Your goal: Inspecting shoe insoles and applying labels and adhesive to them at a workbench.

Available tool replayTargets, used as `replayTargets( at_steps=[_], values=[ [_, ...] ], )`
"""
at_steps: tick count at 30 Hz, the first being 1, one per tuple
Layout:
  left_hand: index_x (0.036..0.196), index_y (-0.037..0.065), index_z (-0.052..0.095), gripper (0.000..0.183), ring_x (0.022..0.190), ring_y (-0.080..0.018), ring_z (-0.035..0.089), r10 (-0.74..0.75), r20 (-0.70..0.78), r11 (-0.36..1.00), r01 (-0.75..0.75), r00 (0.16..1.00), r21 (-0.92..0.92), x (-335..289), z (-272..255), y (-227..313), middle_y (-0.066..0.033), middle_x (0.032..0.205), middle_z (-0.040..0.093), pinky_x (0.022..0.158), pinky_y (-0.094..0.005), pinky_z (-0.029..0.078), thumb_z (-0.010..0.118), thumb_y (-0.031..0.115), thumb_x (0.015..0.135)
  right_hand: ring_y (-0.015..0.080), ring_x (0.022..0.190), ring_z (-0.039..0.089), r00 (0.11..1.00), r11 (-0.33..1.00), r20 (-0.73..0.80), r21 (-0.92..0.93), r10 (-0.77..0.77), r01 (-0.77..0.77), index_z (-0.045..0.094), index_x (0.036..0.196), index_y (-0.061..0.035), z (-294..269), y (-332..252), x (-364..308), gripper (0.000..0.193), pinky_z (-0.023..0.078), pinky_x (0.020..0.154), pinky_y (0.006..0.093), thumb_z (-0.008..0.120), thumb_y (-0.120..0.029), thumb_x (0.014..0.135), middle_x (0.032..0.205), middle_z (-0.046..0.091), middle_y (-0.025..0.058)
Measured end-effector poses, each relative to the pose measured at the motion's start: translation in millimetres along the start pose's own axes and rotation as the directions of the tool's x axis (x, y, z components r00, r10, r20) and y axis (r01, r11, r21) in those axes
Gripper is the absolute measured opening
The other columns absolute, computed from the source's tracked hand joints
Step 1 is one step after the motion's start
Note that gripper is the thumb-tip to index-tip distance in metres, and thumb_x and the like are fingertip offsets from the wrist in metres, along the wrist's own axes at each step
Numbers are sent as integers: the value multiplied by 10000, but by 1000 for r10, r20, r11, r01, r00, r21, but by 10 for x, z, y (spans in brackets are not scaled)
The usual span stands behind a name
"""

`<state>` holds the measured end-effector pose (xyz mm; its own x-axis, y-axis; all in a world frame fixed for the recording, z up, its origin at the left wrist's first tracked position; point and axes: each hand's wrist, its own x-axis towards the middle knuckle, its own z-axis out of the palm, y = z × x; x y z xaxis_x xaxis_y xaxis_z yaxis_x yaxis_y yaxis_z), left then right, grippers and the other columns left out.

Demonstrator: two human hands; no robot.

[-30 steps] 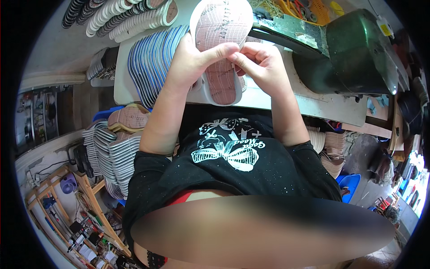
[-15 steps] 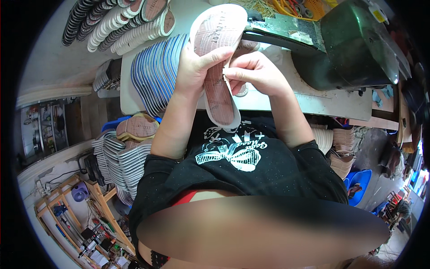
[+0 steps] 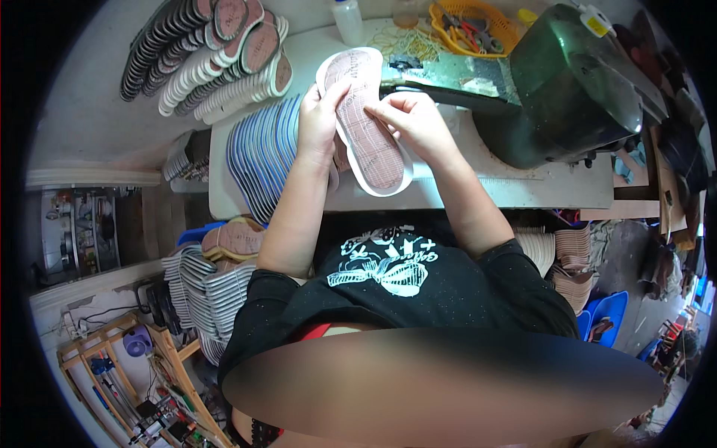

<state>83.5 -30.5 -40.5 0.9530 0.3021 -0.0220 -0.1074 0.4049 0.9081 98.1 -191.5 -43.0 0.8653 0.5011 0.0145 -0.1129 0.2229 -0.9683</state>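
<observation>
Over the table, a shoe sole with a white rim and a brownish-pink patterned face is held up at a slant, its face toward me. My left hand grips its left edge, thumb laid over the face and fingers behind it. At the opposite edge my right hand is closed, thumb and fingertips at the rim around mid-length. Part of another sole shows behind the held one, mostly hidden. Just left of my left forearm stands a row of blue-edged soles.
A dark green machine stands on the white table at right. Behind are a yellow basket of tools and a white bottle. More soles lie far left; grey-edged soles are stacked near left, beige ones near right.
The sole has moved away from my body, out over the table, and lies flatter to view. Both hands moved with it; my right hand shifted slightly left along the edge.
</observation>
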Motion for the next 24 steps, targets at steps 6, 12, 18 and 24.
replayTargets(
  at_steps=[6, 12, 18, 24],
  values=[
    [1026, -68, 609, 248, 862, -156, 608, 161, 52, 980, -166, 986, 107, 426, 48, -229, -86, 974, 602, 772, -260, 483, 637, 74, 825, 31, 552, 471, 996, 998, -65, 6, -58, 58, 663, 756, 21, -167, 152, 198, 286, 374, 491, 205, 685, -251, 841, 624, 574, -20],
    [932, -58, 672, 213, 859, -169, 609, 185, 74, 965, -196, 980, 172, 674, 100, -392, -103, 907, 621, 742, -284, 491, 668, 121, 816, 54, 618, 545, 999, 992, -18, 122, 41, -38, 680, 837, 37, -262, -22, -24, 245, 443, 594, 207, 670, -208, 849, 748, 646, 20],
    [999, -64, 638, 240, 766, -139, 631, 313, 109, 817, -326, 944, 477, 855, 88, -412, -101, 911, 666, 681, -257, 505, 622, 139, 872, 154, 603, 668, 968, 938, 80, 241, 237, -250, 646, 948, 23, -190, -44, -357, 301, 532, 538, 227, 667, -254, 834, 787, 680, 121],
    [1041, -57, 630, 329, 765, -125, 632, 46, 98, 924, -80, 994, 373, 893, 253, -172, -92, 933, 668, 674, -255, 503, 637, 225, 872, 152, 587, 653, 986, 920, -136, 391, 92, -32, 619, 976, 42, 53, 111, -183, 269, 535, 538, 241, 603, -210, 881, 769, 668, 116]
  ],
)
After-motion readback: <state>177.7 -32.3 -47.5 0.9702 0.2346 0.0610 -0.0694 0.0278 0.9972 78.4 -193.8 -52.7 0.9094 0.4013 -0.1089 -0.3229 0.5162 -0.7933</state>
